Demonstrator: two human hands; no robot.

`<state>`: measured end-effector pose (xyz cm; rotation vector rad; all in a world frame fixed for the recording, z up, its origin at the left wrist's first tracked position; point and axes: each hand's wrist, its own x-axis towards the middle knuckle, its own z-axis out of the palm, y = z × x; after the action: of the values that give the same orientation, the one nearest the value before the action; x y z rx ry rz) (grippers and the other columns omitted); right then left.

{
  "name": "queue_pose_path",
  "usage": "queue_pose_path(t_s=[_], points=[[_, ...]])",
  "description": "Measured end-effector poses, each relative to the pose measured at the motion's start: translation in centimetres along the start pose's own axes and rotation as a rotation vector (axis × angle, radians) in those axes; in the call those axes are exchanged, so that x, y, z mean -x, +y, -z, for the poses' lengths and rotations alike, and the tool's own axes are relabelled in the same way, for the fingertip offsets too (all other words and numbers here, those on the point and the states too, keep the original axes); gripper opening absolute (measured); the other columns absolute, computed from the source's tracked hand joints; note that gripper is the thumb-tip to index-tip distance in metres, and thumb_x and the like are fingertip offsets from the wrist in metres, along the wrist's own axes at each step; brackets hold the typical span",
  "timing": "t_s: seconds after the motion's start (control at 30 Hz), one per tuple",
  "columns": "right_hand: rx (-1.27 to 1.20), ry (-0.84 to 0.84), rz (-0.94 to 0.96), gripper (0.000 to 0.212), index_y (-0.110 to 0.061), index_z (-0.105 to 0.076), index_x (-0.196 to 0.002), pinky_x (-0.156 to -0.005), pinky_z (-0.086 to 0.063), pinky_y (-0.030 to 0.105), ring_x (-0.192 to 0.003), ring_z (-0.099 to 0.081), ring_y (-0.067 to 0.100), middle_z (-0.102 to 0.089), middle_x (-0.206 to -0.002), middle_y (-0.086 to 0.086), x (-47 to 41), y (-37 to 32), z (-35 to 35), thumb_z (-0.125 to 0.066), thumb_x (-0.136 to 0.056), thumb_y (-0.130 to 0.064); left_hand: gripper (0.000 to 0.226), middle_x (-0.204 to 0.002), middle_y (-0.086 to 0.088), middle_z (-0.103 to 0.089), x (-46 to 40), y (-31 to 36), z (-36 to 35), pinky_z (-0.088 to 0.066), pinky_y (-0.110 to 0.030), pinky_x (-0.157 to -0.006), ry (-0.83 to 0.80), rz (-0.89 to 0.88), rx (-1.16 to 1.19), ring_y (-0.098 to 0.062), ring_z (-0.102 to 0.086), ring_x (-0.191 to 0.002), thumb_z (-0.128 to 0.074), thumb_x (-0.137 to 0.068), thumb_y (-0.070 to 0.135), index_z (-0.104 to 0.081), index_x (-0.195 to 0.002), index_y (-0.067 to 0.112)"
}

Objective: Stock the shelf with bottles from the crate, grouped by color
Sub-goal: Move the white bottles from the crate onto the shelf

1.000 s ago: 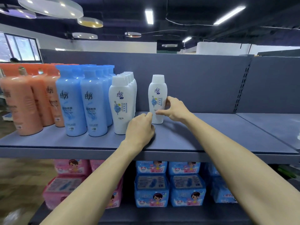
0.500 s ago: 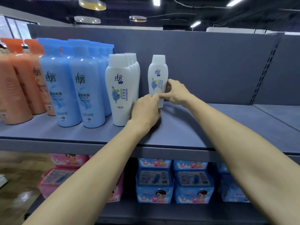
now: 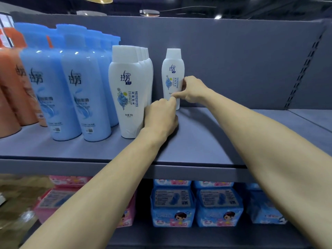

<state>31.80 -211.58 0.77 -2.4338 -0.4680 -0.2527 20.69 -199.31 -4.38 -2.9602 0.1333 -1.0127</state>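
Observation:
A lone white bottle (image 3: 172, 76) stands upright far back on the grey shelf (image 3: 206, 141). My right hand (image 3: 193, 89) grips its lower right side, thumb across the front. My left hand (image 3: 160, 115) has curled fingers touching the bottle's base from the left. A row of white bottles (image 3: 128, 90) stands just left of my left hand, then blue bottles (image 3: 71, 83), then orange bottles (image 3: 10, 87) at the far left. The crate is out of view.
The shelf's back panel (image 3: 242, 60) rises behind the bottles. Bare shelf surface extends to the right of the lone bottle. Below, pink packs (image 3: 59, 200) and blue packs (image 3: 195, 205) fill the lower shelf.
The view has moved closer and lower to the shelf. Both hands stay on the lone white bottle, which sits nearer the back panel than before.

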Motion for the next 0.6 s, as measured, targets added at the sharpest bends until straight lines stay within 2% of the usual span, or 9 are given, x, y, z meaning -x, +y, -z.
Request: queue_pose_path(t_s=[0.13,0.23,0.37,0.5,0.6], points=[[0.005,0.010,-0.020,0.049,-0.013,-0.065,-0.109,-0.067,-0.047,0.024,-0.093,-0.065,0.016,-0.069,-0.107,-0.002,-0.6,-0.1,-0.2,-0.084,-0.072,-0.039,0.024,-0.098,-0.009,-0.062,0.1,0.1,-0.3,-0.031,-0.035,-0.059,-0.007,-0.008,-0.012,-0.031,-0.060,-0.091,-0.047,-0.088,0.012,-0.050,-0.112,0.011],[-0.014,0.041,-0.044,0.059,-0.015,-0.063,-0.107,-0.067,-0.051,0.026,-0.092,-0.066,0.014,-0.069,-0.106,-0.002,-0.6,-0.1,-0.3,-0.085,-0.062,-0.045,0.024,-0.098,-0.009,-0.062,0.1,0.2,-0.2,-0.031,-0.034,-0.060,0.002,0.002,-0.007,-0.031,-0.060,-0.091,-0.047,-0.089,0.013,-0.051,-0.113,0.012],[-0.003,0.023,-0.043,0.051,-0.011,-0.064,-0.106,-0.058,-0.044,0.021,-0.090,-0.065,0.016,-0.069,-0.103,-0.001,-0.3,-0.3,-0.1,-0.086,-0.069,-0.039,0.027,-0.102,-0.009,-0.063,0.1,0.2,0.1,-0.031,-0.034,-0.062,0.011,0.019,-0.009,-0.031,-0.060,-0.095,-0.047,-0.090,0.015,-0.051,-0.116,0.011],[0.021,0.036,-0.065,0.051,-0.011,-0.065,-0.102,-0.058,-0.045,0.026,-0.088,-0.064,0.016,-0.067,-0.103,0.002,0.0,-0.5,-0.3,-0.084,-0.069,-0.045,0.023,-0.104,-0.010,-0.062,0.2,0.2,0.2,-0.031,-0.034,-0.062,-0.014,0.034,0.013,-0.032,-0.060,-0.096,-0.047,-0.090,0.015,-0.051,-0.113,0.012],[0.048,0.034,-0.090,0.045,-0.009,-0.063,-0.090,-0.055,-0.041,0.027,-0.077,-0.059,0.018,-0.064,-0.091,0.003,0.9,-0.6,-0.3,-0.082,-0.073,-0.046,0.023,-0.106,-0.010,-0.062,0.2,0.1,0.4,-0.033,-0.034,-0.062,-0.020,0.048,0.014,-0.032,-0.061,-0.096,-0.047,-0.091,0.015,-0.051,-0.113,0.013]])
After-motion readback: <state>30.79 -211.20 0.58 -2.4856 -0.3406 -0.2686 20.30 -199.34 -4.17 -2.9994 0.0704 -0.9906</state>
